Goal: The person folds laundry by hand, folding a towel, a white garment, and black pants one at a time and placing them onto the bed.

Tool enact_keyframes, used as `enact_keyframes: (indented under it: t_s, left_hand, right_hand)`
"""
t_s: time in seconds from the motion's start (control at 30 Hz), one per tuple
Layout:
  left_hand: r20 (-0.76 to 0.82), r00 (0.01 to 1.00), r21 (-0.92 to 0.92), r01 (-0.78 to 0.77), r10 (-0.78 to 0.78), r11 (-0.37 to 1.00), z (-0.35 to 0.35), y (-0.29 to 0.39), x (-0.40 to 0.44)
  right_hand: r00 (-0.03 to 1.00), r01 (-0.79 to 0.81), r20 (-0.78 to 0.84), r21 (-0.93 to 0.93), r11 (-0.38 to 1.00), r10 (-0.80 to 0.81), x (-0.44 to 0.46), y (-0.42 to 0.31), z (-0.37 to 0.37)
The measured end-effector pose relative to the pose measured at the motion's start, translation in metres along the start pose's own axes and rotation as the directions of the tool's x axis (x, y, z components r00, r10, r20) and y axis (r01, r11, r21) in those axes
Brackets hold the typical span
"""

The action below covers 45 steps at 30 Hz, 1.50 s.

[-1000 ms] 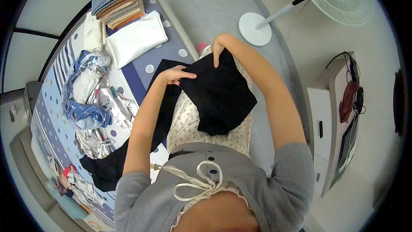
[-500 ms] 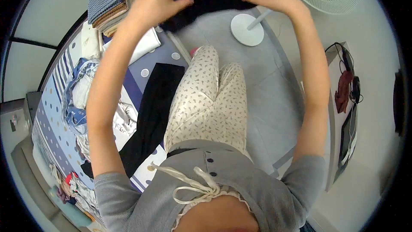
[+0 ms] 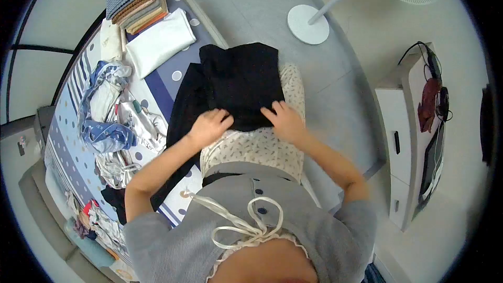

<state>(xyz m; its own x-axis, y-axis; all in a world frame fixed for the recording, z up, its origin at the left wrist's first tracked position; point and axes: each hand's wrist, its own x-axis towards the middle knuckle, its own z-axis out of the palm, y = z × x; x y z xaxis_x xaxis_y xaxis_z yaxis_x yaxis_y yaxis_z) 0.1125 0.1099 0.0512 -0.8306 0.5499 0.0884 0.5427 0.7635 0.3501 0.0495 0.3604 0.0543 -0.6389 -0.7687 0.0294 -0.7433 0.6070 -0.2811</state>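
Note:
A black garment (image 3: pixel 243 81) lies spread over my thighs, its far end reaching toward my knees. My left hand (image 3: pixel 210 127) is closed on the left corner of its near edge, thumb and fingers pinching the cloth. The right corner of that edge is pinched in my right hand (image 3: pixel 287 123). Beside my left leg, a long black piece of clothing (image 3: pixel 181 107) runs along the bed, partly under my left forearm. Whether the two black pieces join is hidden where they overlap. Beneath the cloth are my patterned pale trousers (image 3: pixel 246 152).
On the bed are a folded white cloth (image 3: pixel 161 42), a stack of folded fabrics (image 3: pixel 137 2), and loose blue and white clothes (image 3: pixel 107 105). A white fan base (image 3: pixel 308 24) stands on the floor ahead. A white cabinet (image 3: pixel 395 141) with cables is at right.
Both hands have come down and back toward my body, bringing the black garment from out in front onto my lap. It now lies flatter. My view has shifted slightly.

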Motion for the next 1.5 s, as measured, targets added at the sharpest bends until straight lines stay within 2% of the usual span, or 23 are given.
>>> enact_keyframes:
  t_s: [0.07, 0.17, 0.27, 0.47, 0.6, 0.67, 0.77, 0.83, 0.93, 0.97, 1.07, 1.1, 1.13, 1.17, 1.2, 1.27, 1.33, 1.37, 1.4, 1.43, 1.47, 1.5]
  left_hand:
    - [0.001, 1.000, -0.066, 0.018, -0.018, 0.998, -0.015, 0.020, -0.011]
    - [0.114, 0.993, -0.081, 0.043, -0.034, 0.996, -0.024, 0.036, -0.026]
    - [0.151, 0.988, -0.128, 0.032, -0.012, 0.991, -0.029, 0.039, -0.032]
    - [0.138, 0.990, -0.187, 0.007, 0.019, 0.982, -0.043, 0.042, -0.032]
    - [0.227, 0.973, -0.374, 0.112, -0.026, 0.921, -0.078, 0.048, -0.021]
    - [0.309, 0.951, -0.471, 0.150, 0.003, 0.869, -0.097, 0.051, -0.016]
    - [0.381, 0.909, -0.584, 0.095, 0.170, 0.806, -0.112, 0.044, -0.004]
    - [0.382, 0.890, -0.664, 0.077, 0.250, 0.743, -0.110, 0.032, 0.005]
    - [0.490, 0.814, -0.692, 0.146, 0.311, 0.707, -0.101, 0.012, 0.016]
    - [0.501, 0.798, -0.739, 0.191, 0.336, 0.646, -0.097, 0.007, 0.019]
    - [0.446, 0.754, -0.841, 0.170, 0.482, 0.513, -0.082, -0.018, 0.030]
    - [0.465, 0.741, -0.857, 0.240, 0.485, 0.456, -0.077, -0.028, 0.037]
    - [0.431, 0.769, -0.900, 0.331, 0.472, 0.283, -0.055, -0.041, 0.041]
    - [0.238, 0.855, -0.971, 0.214, 0.461, 0.106, -0.051, -0.042, 0.059]
    - [0.251, 0.929, -0.956, 0.283, 0.273, -0.083, -0.031, -0.037, 0.062]
    - [0.291, 0.930, -0.930, 0.221, 0.223, 0.294, 0.006, -0.036, 0.068]
    - [0.298, 0.870, -0.740, -0.050, 0.393, 0.671, 0.040, -0.022, 0.060]
    - [0.299, 0.853, -0.687, -0.119, 0.428, 0.717, 0.052, -0.016, 0.055]
    - [0.293, 0.855, -0.699, -0.114, 0.428, 0.706, 0.053, -0.011, 0.047]
    - [0.273, 0.885, -0.773, -0.031, 0.377, 0.634, 0.054, -0.009, 0.040]
    - [0.262, 0.913, -0.843, 0.058, 0.314, 0.535, 0.052, -0.009, 0.036]
    - [0.270, 0.934, -0.910, 0.169, 0.232, 0.379, 0.047, -0.011, 0.032]
  right_hand:
    - [0.998, -0.048, 0.052, 0.087, 0.995, 0.044, -0.020, -0.016, -0.004]
    - [0.991, -0.039, 0.129, 0.097, 0.995, 0.026, -0.031, -0.028, -0.015]
    - [0.990, -0.055, 0.132, 0.124, 0.991, 0.039, -0.040, -0.036, -0.017]
    - [0.985, -0.083, 0.162, 0.132, 0.988, 0.061, -0.044, -0.045, -0.036]
    - [0.968, -0.029, 0.251, 0.237, 0.971, -0.032, -0.041, -0.042, -0.065]
    - [0.935, 0.039, 0.329, 0.272, 0.961, -0.131, -0.038, -0.040, -0.081]
    - [0.865, 0.099, 0.430, 0.358, 0.928, -0.259, -0.026, -0.039, -0.102]
    - [0.834, 0.116, 0.463, 0.382, 0.917, -0.299, -0.013, -0.037, -0.106]
    - [0.796, 0.114, 0.499, 0.435, 0.893, -0.344, 0.001, -0.027, -0.104]
    - [0.785, 0.107, 0.506, 0.456, 0.884, -0.356, 0.006, -0.022, -0.102]
    - [0.750, 0.098, 0.463, 0.627, 0.773, -0.471, 0.024, 0.001, -0.095]
    - [0.739, 0.105, 0.480, 0.611, 0.785, -0.473, 0.030, 0.005, -0.094]
    - [0.714, 0.118, 0.500, 0.605, 0.788, -0.491, 0.036, 0.005, -0.095]
    - [0.685, 0.132, 0.520, 0.600, 0.789, -0.510, 0.044, 0.004, -0.097]
    - [0.654, 0.145, 0.541, 0.596, 0.789, -0.529, 0.048, 0.002, -0.098]
    - [0.661, 0.176, 0.499, 0.623, 0.763, -0.560, 0.052, 0.002, -0.097]
    - [0.667, 0.190, 0.474, 0.639, 0.746, -0.575, 0.059, 0.006, -0.097]
    - [0.668, 0.187, 0.470, 0.644, 0.741, -0.577, 0.065, 0.012, -0.097]
    - [0.668, 0.182, 0.468, 0.652, 0.736, -0.579, 0.072, 0.020, -0.095]
    - [0.694, 0.156, 0.441, 0.680, 0.717, -0.569, 0.079, 0.031, -0.087]
    - [0.677, 0.019, 0.519, 0.697, 0.717, -0.522, 0.088, 0.040, -0.083]
    - [0.650, -0.113, 0.629, 0.634, 0.765, -0.425, 0.100, 0.047, -0.075]
